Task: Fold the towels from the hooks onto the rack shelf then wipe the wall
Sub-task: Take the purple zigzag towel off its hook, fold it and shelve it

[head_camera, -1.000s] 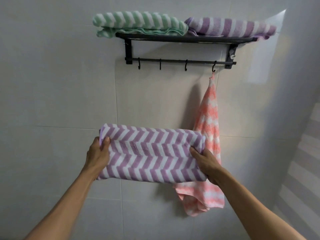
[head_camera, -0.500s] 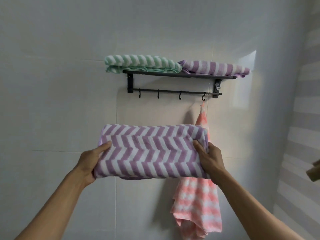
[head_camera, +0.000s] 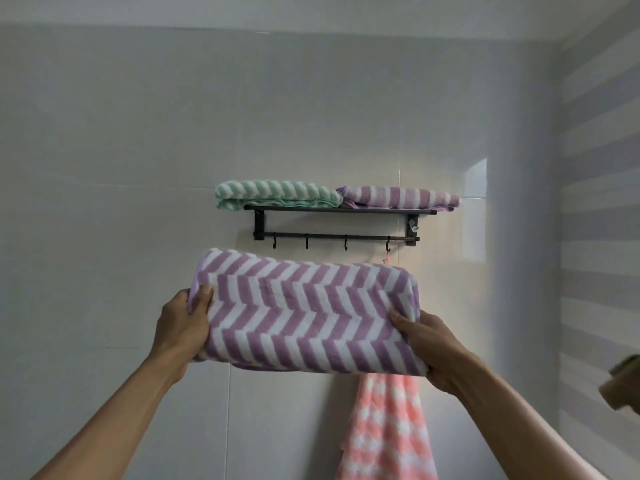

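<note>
Folded purple/white chevron towel (head_camera: pixel 308 313) sits centre frame, held up in front of the tiled wall (head_camera: pixel 121 168), long side roughly horizontal w/ a slight tilt down to the right. Left hand (head_camera: pixel 183 323) grips its left end: thumb on the front face near the upper left corner, other fingers hidden behind the fabric. Right hand (head_camera: pixel 433 348) grips the lower right end, thumb on the front, fingers curled under/behind. Both arms come up from the bottom corners of the frame. Black wall rack (head_camera: pixel 339 223) is just above the held towel, centre frame, not touching it. On its shelf: folded green/white towel (head_camera: pixel 277 195) on the left half, folded purple/white striped towel (head_camera: pixel 398 197) on the right half, the two touching in the middle. Hook bar under the shelf has 4 hooks (head_camera: pixel 307 242); 3 left ones bare. Pink/white towel (head_camera: pixel 388 427) hangs from the rightmost hook, mostly hidden behind the held towel, lower part showing bottom centre-right. Striped wall (head_camera: pixel 599 202) fills the right edge. Blurry brownish object (head_camera: pixel 623 386) at right edge, can't tell what it is.
</note>
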{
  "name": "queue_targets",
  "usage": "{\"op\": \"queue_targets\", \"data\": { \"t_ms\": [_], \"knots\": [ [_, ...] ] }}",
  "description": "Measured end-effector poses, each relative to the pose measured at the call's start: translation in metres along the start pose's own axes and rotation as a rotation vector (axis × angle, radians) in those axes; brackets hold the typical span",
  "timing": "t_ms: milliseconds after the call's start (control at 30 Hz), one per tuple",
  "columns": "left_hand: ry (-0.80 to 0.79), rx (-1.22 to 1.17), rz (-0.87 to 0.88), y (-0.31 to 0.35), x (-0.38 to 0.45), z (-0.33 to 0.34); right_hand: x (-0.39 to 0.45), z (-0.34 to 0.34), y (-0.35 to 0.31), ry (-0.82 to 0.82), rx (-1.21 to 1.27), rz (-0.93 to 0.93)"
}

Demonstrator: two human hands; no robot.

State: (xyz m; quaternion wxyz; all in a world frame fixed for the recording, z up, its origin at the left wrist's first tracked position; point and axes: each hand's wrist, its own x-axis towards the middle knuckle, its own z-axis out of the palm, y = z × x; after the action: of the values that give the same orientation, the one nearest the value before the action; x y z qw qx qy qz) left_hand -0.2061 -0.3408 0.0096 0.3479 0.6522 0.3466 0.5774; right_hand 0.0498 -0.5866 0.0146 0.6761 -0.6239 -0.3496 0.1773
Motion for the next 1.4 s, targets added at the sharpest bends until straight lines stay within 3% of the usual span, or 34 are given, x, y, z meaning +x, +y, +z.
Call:
{"op": "queue_targets", "data": {
  "t_ms": [267,600,900,1167,1333,1400],
  "knots": [
    [0.112,-0.02,0.118,0.065,0.037,-0.01,0.028,0.012,-0.064,0.171,-0.128,-0.312],
    [0.217,-0.086,0.216,0.101,0.16,0.007,0.132,0.05,-0.142,0.23,-0.103,-0.495],
    [0.221,-0.165,0.242,0.14,0.324,0.027,0.264,0.106,-0.222,0.275,-0.053,-0.492],
    [0.175,-0.18,0.26,0.162,0.421,0.053,0.357,0.136,-0.257,0.263,-0.027,-0.493],
    [0.095,-0.087,0.215,0.148,0.455,0.082,0.408,0.145,-0.254,0.27,-0.107,-0.388],
    [-0.024,-0.003,0.148,0.135,0.468,0.09,0.423,0.146,-0.247,0.259,-0.239,-0.29]
  ]
}}
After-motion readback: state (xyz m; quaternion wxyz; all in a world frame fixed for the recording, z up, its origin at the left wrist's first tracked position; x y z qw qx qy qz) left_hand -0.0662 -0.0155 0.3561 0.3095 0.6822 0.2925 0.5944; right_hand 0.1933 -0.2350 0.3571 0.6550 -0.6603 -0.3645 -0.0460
